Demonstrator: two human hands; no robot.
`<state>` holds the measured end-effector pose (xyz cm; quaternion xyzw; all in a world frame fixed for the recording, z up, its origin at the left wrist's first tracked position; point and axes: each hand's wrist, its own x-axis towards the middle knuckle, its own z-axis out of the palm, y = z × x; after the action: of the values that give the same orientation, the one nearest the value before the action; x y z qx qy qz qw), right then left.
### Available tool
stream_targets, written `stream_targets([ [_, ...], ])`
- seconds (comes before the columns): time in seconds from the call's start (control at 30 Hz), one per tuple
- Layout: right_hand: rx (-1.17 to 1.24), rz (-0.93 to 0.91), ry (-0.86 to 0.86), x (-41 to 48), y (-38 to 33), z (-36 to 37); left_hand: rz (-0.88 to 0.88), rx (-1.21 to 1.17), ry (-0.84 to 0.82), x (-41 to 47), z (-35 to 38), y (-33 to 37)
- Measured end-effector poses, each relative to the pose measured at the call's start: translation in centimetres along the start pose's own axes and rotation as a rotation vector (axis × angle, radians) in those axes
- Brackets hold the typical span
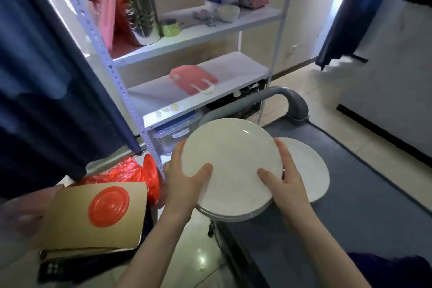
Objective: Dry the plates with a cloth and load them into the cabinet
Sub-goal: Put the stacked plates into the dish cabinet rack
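Dark-blue curtain is hung at the far left, and its folds cover the left side of a white metal shelf unit. Below the curtain, a sheet of brown cardboard bearing an orange-red disc is seen. Its left edge is lost in blur. Just behind it, a crumpled red plastic bag is lodged against the foot of the shelf's perforated upright.

On the upper shelf a shiny metal canister and a roll of tape are kept. The middle shelf is partly taken up by a flat pink-red pouch. A clear plastic box with a blue lid is stored lowest.

In front of that box a white plate is held, tilted toward the camera. It is gripped at opposite edges: the left hand and the right hand are each curled round the rim, thumbs laid on the upper face.

Right of it, a second plate is laid flat on the grey-blue deck of a trolley, partly hidden by the right hand. The trolley's grey handle is raised between the plates and the shelves.
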<state>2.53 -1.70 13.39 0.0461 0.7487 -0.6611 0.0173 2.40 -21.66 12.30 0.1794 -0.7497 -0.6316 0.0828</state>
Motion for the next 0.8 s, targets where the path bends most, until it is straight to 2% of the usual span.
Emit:
stream_targets([
  [0.3,-0.005,-0.108,-0.424,-3.6,-3.3,14.1,-0.032,-0.041,0.415,-5.1,-15.8,-2.3],
  [0.53,-0.016,-0.113,-0.730,-8.1,-5.2,28.0,-0.063,-0.100,0.729,-9.6,-29.1,-4.7],
  [0.8,0.002,-0.146,-0.955,-16.6,-5.9,46.6,-0.106,-0.087,1.034,-14.8,-46.5,-9.0],
])
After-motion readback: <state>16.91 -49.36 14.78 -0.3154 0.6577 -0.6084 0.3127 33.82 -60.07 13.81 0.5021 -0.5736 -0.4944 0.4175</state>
